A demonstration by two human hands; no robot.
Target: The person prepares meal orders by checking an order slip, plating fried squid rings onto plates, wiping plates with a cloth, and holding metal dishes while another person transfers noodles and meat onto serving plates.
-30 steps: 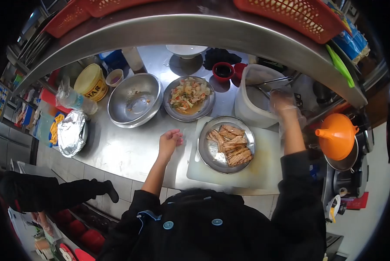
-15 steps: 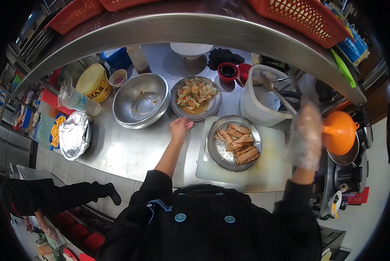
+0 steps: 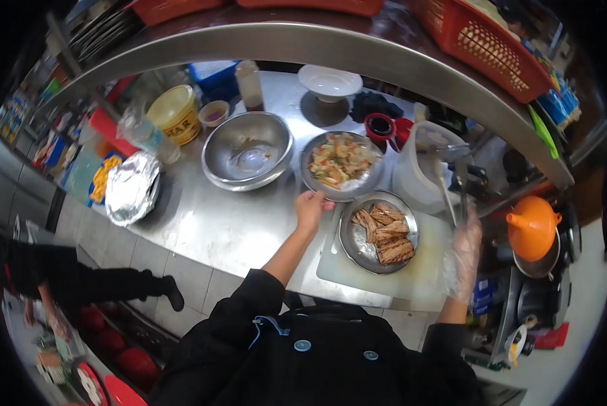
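My left hand has its curled fingers at the near rim of a metal plate of mixed food. In my right hand, which wears a clear plastic glove, is a pair of metal tongs, pointing up beside a white plastic tub. Between the hands, a round metal plate with browned, grilled pieces sits on a pale cutting board.
A steel bowl, yellow tub and foil-covered dish stand left. Behind are a white bowl and red cups. An orange funnel is right. A steel shelf edge crosses above. Another person is lower left.
My right hand has come out of the tub area and down beside the board, now with tongs. My left hand has moved right to the food plate's rim. The view has shifted.
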